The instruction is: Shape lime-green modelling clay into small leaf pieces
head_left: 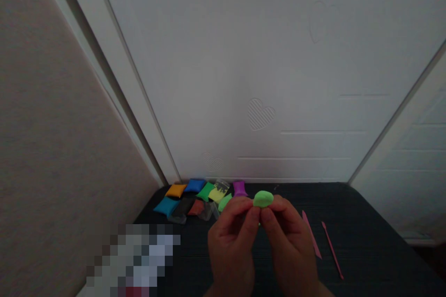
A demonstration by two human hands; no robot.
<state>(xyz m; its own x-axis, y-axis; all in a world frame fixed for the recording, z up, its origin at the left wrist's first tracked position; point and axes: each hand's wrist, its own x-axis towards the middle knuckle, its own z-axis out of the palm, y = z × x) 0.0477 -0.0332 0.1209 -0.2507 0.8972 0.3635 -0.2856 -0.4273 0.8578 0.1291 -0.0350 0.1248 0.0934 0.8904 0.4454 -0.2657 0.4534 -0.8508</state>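
A small rounded lump of light green modelling clay (263, 198) is pinched between my two hands, above the dark table. My left hand (232, 236) grips its left side, thumb in front and fingers curled behind. On the other side my right hand (291, 236) holds it the same way, the two thumbs side by side under the lump. Just right of my right hand lie a pink flat clay knife (312, 235), partly covered by the hand, and a thin pink clay tool (332, 250).
Several packets of coloured clay lie at the back left of the dark table (188, 255), among them an orange packet (176, 190), a blue packet (166, 206) and a purple packet (239, 188). A white panel (216, 79) rises behind the table. A blurred-out item (139, 260) sits at the front left.
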